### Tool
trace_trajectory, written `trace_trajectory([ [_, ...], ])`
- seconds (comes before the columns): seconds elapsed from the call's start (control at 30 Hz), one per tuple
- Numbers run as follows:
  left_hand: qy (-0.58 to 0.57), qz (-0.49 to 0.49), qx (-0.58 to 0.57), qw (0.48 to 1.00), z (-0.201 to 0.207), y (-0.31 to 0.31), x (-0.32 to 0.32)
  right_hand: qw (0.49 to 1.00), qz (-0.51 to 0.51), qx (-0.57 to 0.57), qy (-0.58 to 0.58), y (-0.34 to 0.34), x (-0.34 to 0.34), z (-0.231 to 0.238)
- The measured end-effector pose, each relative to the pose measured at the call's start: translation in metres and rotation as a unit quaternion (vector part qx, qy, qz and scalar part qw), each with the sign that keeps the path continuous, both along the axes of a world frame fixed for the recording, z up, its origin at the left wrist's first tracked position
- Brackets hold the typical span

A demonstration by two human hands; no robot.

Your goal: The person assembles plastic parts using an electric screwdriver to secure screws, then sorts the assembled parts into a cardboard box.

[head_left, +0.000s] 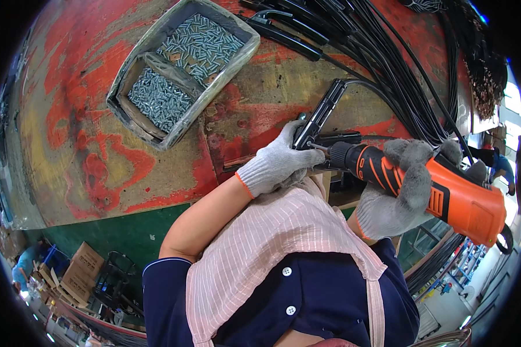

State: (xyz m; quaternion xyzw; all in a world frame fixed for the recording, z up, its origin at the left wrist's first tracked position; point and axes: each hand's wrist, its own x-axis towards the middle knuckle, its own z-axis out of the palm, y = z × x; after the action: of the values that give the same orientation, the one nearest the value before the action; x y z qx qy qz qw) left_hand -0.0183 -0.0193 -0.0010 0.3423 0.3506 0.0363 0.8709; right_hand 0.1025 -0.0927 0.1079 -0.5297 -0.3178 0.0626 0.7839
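Bench [176, 173]: worn red paint.
Left hand [278, 161]: gloved, grasping black handle [324, 110].
Right hand [404, 194]: gloved, clenched around orange power driver [472, 208].
Handle position: near bench edge, at driver's bit [319, 147].
Alignment advice: hold driver square, thumb clear.

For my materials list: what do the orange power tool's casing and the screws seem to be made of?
The casing looks like hard plastic, smooth and semi-gloss, with moulded vents. The screws look metallic, probably plated steel, from their bluish-silver shine.
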Motion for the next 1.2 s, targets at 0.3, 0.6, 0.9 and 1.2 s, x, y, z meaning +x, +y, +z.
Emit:
trace_trajectory([
  [0.3, 0.020, -0.035, -0.033, 0.999, 0.010, 0.005, -0.002, 0.999, 0.001, -0.049, 0.007, 0.016, -0.009, 0.010],
  [0.6, 0.049, -0.050, -0.010, 0.998, 0.011, 0.008, 0.002, 0.992, 0.074, -0.058, -0.085, 0.019, 0.000, 0.007],
  [0.9, 0.037, -0.074, 0.045, 0.996, 0.032, 0.025, -0.005, 0.977, 0.140, 0.159, 0.025, 0.009, 0.050, 0.033],
  [1.2, 0.184, -0.242, 0.854, 0.423, 0.099, 0.170, 0.058, 0.804, 0.003, -0.384, -0.454, -0.003, 0.296, -0.024],
])
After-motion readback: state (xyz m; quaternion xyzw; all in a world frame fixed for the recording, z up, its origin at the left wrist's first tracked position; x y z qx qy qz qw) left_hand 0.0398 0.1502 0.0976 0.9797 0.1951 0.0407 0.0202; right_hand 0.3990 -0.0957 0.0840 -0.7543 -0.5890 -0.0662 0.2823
